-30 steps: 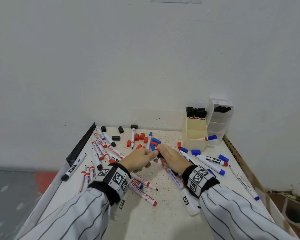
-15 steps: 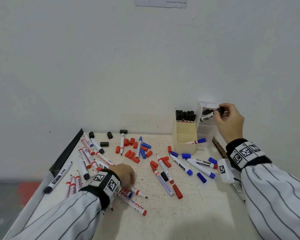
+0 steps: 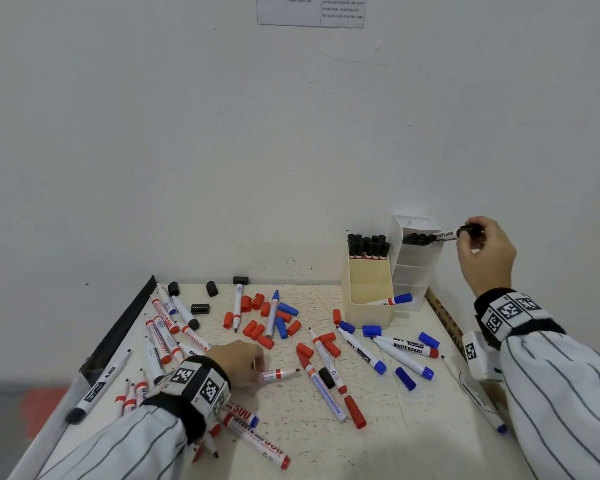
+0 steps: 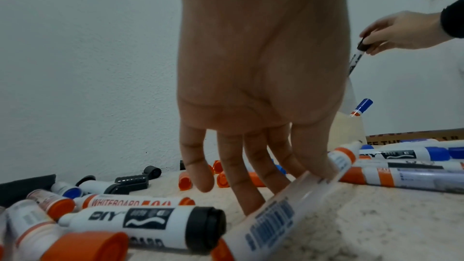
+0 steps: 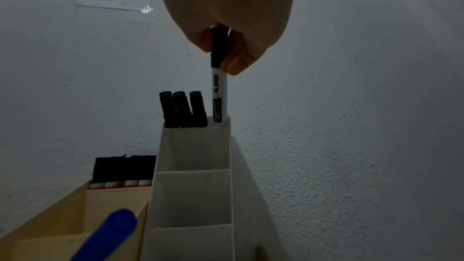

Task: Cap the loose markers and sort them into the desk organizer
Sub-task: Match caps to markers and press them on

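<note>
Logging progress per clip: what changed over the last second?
The hands parted: the right hand carried the capped black marker up to the white organizer and holds it in the top compartment's mouth. The left hand settled on an uncapped red marker. Everything else stayed put.

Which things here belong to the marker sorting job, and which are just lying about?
Job: right hand gripping the black marker going into the white organizer; cream organizer; left hand touching a red marker; loose caps; loose markers.
Lying about: wall notice; black strip at left; cardboard strip at right.
</note>
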A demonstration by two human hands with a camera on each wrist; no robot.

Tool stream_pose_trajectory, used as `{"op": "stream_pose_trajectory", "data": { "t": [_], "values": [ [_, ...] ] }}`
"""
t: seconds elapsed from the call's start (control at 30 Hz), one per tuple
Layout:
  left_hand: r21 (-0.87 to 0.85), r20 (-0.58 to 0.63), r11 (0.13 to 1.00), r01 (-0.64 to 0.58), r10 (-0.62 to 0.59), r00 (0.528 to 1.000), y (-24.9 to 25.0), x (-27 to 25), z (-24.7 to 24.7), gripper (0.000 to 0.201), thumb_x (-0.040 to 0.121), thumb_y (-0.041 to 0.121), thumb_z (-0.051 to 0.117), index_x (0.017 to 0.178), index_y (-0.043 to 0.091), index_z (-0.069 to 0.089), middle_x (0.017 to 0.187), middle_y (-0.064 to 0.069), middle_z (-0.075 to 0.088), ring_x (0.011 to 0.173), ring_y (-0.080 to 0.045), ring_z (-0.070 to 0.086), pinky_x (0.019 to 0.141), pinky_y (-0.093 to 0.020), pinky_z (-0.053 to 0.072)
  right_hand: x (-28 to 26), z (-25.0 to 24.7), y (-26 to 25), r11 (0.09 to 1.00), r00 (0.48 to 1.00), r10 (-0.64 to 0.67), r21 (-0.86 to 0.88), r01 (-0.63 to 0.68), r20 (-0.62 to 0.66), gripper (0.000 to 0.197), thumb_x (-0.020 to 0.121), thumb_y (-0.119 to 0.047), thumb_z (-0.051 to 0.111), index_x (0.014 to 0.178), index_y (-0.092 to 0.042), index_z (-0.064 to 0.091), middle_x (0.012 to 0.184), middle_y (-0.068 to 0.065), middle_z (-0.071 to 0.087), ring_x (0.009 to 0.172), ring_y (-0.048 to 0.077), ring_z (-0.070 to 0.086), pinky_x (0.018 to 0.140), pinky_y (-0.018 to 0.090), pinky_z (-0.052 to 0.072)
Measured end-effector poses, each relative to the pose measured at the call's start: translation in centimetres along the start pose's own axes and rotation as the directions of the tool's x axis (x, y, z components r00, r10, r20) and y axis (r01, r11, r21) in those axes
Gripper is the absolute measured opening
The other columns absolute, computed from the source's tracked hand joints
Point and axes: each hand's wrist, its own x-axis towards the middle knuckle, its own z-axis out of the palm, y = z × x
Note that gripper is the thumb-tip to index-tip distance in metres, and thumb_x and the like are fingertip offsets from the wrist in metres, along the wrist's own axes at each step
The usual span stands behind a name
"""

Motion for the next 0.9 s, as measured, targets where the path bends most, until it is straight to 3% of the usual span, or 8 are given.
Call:
{"op": "stream_pose_trajectory", "data": {
  "t": [0.07, 0.2, 0.37, 0.57, 0.67, 0.73, 0.9],
  "values": [
    [-0.029, -0.008, 0.999, -0.016, 0.015, 1.000, 0.0, 0.4, -0.2, 0.024, 0.092, 0.030, 0.052, 0.116, 0.023, 0.054, 0.120, 0.003, 0.057, 0.104, -0.012, 0.053, 0.098, -0.028, 0.043, 0.1, 0.8, 0.4, 0.999, 0.999, 0.013, -0.038, -0.012, 0.042, 0.025, 0.085, 0.000, 0.055, 0.109, 0.003, 0.060, 0.102, 0.022, 0.060, 0.084, 0.031, 0.059, 0.078, 0.024, 0.044],
    [-0.072, -0.006, 0.996, -0.044, 0.044, 0.999, 0.1, 0.8, -0.5, 0.027, 0.095, 0.029, 0.047, 0.121, 0.020, 0.050, 0.122, 0.001, 0.055, 0.106, -0.012, 0.052, 0.094, -0.024, 0.041, 0.3, 2.4, 1.4, 0.988, 0.977, 0.146, -0.077, -0.135, 0.156, 0.029, 0.083, 0.000, 0.059, 0.112, -0.003, 0.058, 0.100, 0.019, 0.061, 0.080, 0.028, 0.057, 0.079, 0.031, 0.044],
    [-0.112, -0.001, 0.992, -0.062, 0.062, 0.998, -0.2, 1.3, -0.4, 0.025, 0.096, 0.031, 0.046, 0.117, 0.020, 0.050, 0.120, 0.001, 0.055, 0.095, -0.009, 0.048, 0.086, -0.021, 0.039, 0.1, 4.2, 2.5, 0.974, 0.958, 0.225, -0.066, -0.216, 0.178, 0.020, 0.085, 0.004, 0.053, 0.103, -0.001, 0.062, 0.103, 0.019, 0.064, 0.076, 0.030, 0.060, 0.077, 0.026, 0.040],
    [-0.170, -0.034, 0.983, -0.066, 0.061, 0.998, -0.4, 1.5, -0.3, 0.024, 0.096, 0.032, 0.045, 0.116, 0.020, 0.050, 0.105, 0.006, 0.052, 0.094, -0.009, 0.052, 0.084, -0.020, 0.041, 0.0, 4.5, 2.7, 0.976, 0.965, 0.210, -0.088, -0.199, 0.155, 0.028, 0.086, 0.010, 0.044, 0.105, 0.001, 0.063, 0.100, 0.022, 0.065, 0.089, 0.036, 0.060, 0.077, 0.027, 0.040],
    [-0.224, -0.111, 0.971, -0.080, 0.056, 0.992, -0.6, 1.7, -0.3, 0.017, 0.096, 0.033, 0.046, 0.107, 0.022, 0.049, 0.103, 0.006, 0.054, 0.082, -0.007, 0.056, 0.072, -0.015, 0.046, -0.2, 4.6, 2.7, 0.978, 0.966, 0.207, -0.074, -0.197, 0.152, 0.026, 0.087, 0.007, 0.045, 0.106, 0.000, 0.061, 0.101, 0.021, 0.065, 0.088, 0.037, 0.061, 0.076, 0.032, 0.045],
    [-0.277, -0.159, 0.958, -0.080, 0.036, 0.987, -0.7, 1.7, -0.3, 0.014, 0.096, 0.033, 0.046, 0.105, 0.022, 0.048, 0.098, 0.005, 0.055, 0.070, -0.005, 0.054, 0.062, -0.014, 0.046, -0.4, 4.7, 2.7, 0.976, 0.963, 0.215, -0.078, -0.205, 0.165, 0.029, 0.087, 0.006, 0.043, 0.110, -0.002, 0.058, 0.104, 0.021, 0.064, 0.091, 0.037, 0.060, 0.082, 0.038, 0.047],
    [-0.539, -0.259, 0.841, -0.048, -0.111, 0.959, -0.7, 1.5, -0.4, 0.029, 0.096, 0.030, 0.047, 0.122, 0.017, 0.049, 0.101, 0.001, 0.057, 0.065, -0.006, 0.056, 0.053, -0.014, 0.046, -0.7, 4.5, 2.2, 0.974, 0.956, 0.214, -0.112, -0.195, 0.202, 0.033, 0.088, 0.006, 0.040, 0.117, 0.000, 0.056, 0.115, 0.021, 0.060, 0.107, 0.036, 0.054, 0.092, 0.035, 0.040]
  ]
}}
